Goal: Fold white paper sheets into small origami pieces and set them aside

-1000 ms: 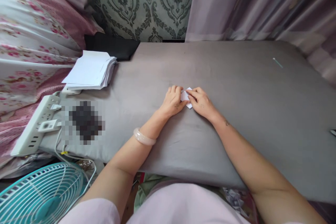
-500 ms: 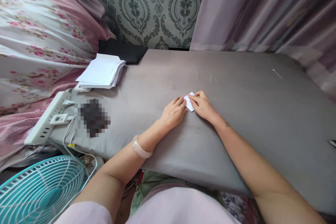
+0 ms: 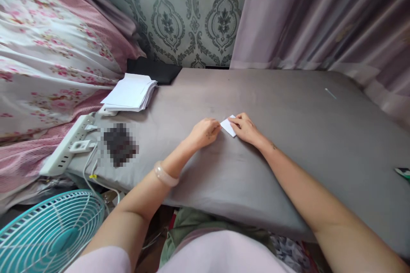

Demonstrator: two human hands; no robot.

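A small piece of folded white paper (image 3: pixel 228 127) lies on the grey cloth-covered surface (image 3: pixel 205 170), between my two hands. My left hand (image 3: pixel 206 132) has its fingers curled and pinched together at the paper's left corner; their tips are partly hidden. From the other side, my right hand (image 3: pixel 246 129) grips the paper's right edge, thumb and fingers bent over it. A pale bangle (image 3: pixel 165 175) circles my left wrist.
At the back left sits a stack of white paper (image 3: pixel 128 91), by a black folded item (image 3: pixel 156 70). A power strip (image 3: pixel 68 145) with cables, a blurred dark patch (image 3: pixel 120 145) and a turquoise fan (image 3: pixel 60 230) are on the left. A thin stick (image 3: pixel 330 93) lies far right.
My left hand has drawn slightly left and its fingers have curled, uncovering more of the paper. My right hand stays on the right edge. The camera view has tilted up a little.
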